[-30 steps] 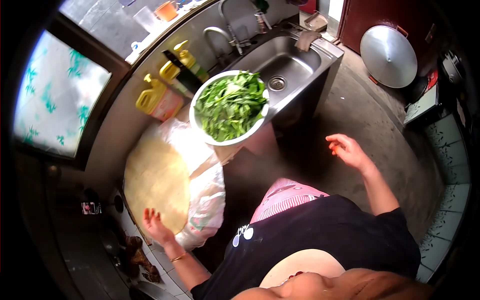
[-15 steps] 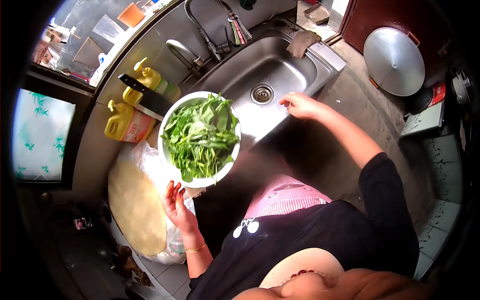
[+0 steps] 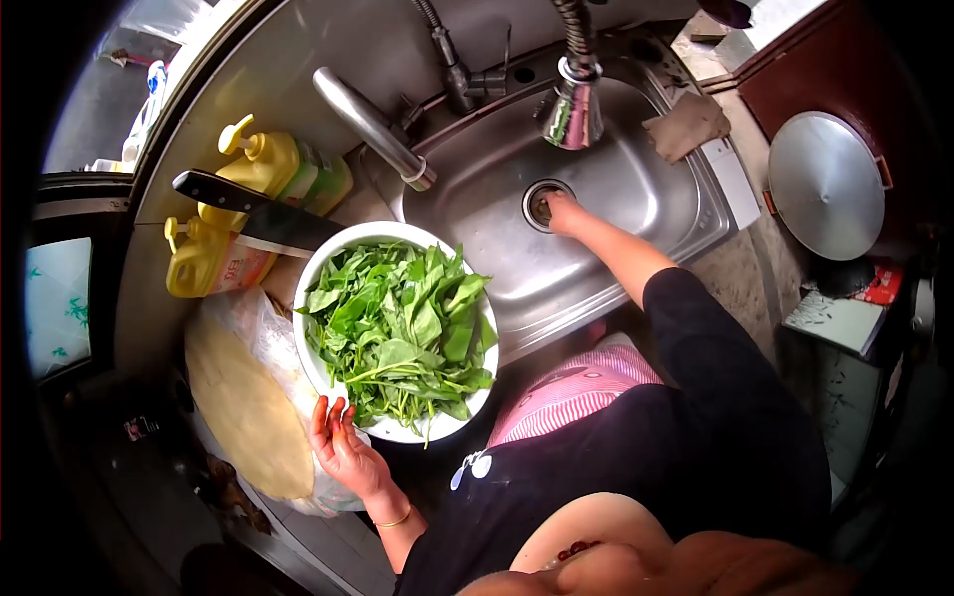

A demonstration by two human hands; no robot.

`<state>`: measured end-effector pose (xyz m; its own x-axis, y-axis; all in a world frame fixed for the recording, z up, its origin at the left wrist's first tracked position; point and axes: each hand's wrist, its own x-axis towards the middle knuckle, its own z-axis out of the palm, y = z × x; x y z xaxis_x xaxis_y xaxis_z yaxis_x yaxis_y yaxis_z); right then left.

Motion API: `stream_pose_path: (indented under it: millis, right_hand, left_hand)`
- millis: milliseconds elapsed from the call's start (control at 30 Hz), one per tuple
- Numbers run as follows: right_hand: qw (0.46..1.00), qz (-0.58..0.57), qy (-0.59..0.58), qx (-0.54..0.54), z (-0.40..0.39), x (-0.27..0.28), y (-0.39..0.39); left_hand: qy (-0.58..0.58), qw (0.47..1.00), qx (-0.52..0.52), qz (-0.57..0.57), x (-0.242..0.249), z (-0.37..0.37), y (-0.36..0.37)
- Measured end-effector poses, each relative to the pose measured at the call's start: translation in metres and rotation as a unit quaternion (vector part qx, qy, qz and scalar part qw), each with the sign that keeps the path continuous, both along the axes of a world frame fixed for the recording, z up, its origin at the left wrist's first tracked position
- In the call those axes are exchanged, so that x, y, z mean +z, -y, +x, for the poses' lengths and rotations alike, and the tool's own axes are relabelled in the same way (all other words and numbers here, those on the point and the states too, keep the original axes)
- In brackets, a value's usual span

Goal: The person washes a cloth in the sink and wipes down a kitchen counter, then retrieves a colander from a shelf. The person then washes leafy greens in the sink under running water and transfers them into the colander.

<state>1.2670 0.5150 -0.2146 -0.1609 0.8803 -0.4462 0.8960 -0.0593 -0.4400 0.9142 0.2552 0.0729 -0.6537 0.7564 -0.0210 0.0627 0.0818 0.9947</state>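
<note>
My right hand [image 3: 564,213] reaches down into the steel sink [image 3: 616,214], its fingertips inside the drain [image 3: 538,206]. The hand covers part of the drain, and I cannot make out whether the fingers grip anything there. My left hand [image 3: 350,455] is raised beside the lower rim of a white bowl [image 3: 320,372], palm up, its fingers loosely bent and slightly apart, holding nothing. Leafy green vegetables [image 3: 402,333] with thin stems fill the bowl, which stands at the sink's left end.
A large knife [image 3: 288,226] lies behind the bowl beside two yellow pump bottles [image 3: 260,164]. Two taps, one with a spray head [image 3: 573,114], lean over the sink. A brown cloth [image 3: 688,127] lies on its right rim. A round board [image 3: 243,402] is at the left.
My right hand has moved from the sink's front edge down into the drain. The view has shifted closer over the sink. My left hand remains beside the bowl.
</note>
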Motion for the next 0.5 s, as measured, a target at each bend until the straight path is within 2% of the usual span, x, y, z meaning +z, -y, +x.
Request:
stream_pose_path:
  millis: [133,300,500]
  right_hand:
    - [0.997,0.072,0.002,0.020,-0.008,-0.014,0.001]
    - [0.996,-0.002,-0.081,0.034,0.000,-0.023,-0.007]
    - [0.986,-0.048,-0.068,0.146,0.004,-0.016,-0.011]
  left_hand:
    - [-0.010,0.998,0.063,-0.024,0.003,0.013,0.009]
    - [-0.010,0.991,0.130,-0.027,0.010,0.051,0.020]
    - [-0.013,0.988,0.149,-0.024,0.010,0.088,0.026]
